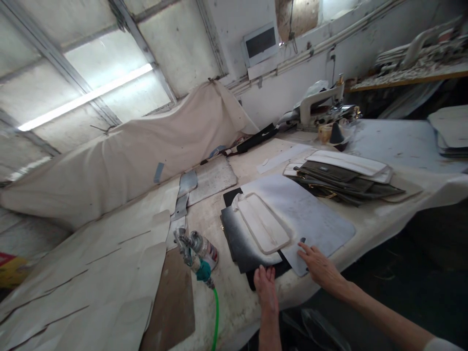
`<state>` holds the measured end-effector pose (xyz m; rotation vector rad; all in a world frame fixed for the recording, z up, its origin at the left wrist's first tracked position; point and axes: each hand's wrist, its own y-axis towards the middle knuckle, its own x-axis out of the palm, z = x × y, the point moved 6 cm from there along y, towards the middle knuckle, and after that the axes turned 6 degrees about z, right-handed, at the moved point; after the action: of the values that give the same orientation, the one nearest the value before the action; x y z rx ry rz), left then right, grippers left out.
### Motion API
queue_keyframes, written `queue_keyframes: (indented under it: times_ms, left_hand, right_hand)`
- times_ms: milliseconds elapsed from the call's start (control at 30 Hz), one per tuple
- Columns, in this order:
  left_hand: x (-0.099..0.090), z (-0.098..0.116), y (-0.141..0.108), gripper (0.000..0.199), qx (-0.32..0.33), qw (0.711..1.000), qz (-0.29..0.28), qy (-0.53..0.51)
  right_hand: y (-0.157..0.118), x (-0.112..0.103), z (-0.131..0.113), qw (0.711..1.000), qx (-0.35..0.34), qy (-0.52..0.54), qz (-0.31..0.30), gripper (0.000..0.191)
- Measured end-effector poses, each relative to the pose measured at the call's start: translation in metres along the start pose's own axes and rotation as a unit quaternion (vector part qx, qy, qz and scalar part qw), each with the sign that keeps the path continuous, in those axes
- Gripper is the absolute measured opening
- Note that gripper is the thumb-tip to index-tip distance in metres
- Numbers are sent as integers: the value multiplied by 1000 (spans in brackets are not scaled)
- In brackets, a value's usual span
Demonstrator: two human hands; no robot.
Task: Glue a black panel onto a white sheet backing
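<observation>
My left hand (pixel 266 285) rests at the near edge of a black sheet (pixel 248 261) dusted with white, its fingers lying against the edge. A cream panel (pixel 263 222) with rounded corners and a raised border lies on top of that sheet. To the right, my right hand (pixel 316 263) is spread over the near edge of a large grey-white sheet (pixel 310 209), fingers apart, close to a small dark piece (pixel 302 240). Neither hand visibly holds anything.
A spray gun (pixel 195 256) with a green hose stands left of the sheets, beside a can (pixel 209 252). Dark folded pieces (pixel 343 183) are stacked at the right. Farther back is a sewing machine (pixel 321 105). Cream panels (pixel 91 273) cover the left side.
</observation>
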<state>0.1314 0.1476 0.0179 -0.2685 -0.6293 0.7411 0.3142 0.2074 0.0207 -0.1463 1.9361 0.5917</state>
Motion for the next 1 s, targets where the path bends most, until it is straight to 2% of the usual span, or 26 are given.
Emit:
queue_keyframes:
  times_ms: [133, 233, 300, 467, 533, 600, 700, 767, 867, 1000]
  left_hand:
    - [15, 10, -1, 21, 23, 1000, 3, -12]
    - [37, 31, -7, 19, 32, 999, -19, -25]
    - [52, 56, -9, 17, 34, 998, -30, -35]
    - [77, 142, 5, 10, 67, 994, -32, -75]
    - [87, 161, 10, 11, 53, 995, -43, -74]
    - [94, 167, 11, 12, 22, 995, -49, -85]
    - [101, 165, 9, 14, -16, 992, -46, -119]
    - [103, 167, 7, 15, -20, 991, -39, -130]
    - [104, 174, 7, 15, -13, 991, -36, -131]
    - [102, 177, 9, 14, -22, 992, -29, -123]
  right_hand:
    - [-1, 3, 3, 1000, -15, -6, -5, 60]
    - [-3, 6, 4, 999, -31, -1, -9, 63]
    - [-4, 8, 4, 999, -31, 6, -5, 63]
    - [3, 5, 5, 997, -4, 75, 0, 55]
    - [11, 0, 11, 992, 31, 121, -14, 49]
    - [23, -11, 17, 988, 61, 143, -12, 41]
    - [47, -39, 20, 979, 115, 151, 77, 34]
    - [61, -49, 19, 962, 165, 178, 123, 32]
    - [68, -34, 17, 954, 192, 214, 82, 27]
    - [53, -5, 27, 958, 157, 238, 6, 35]
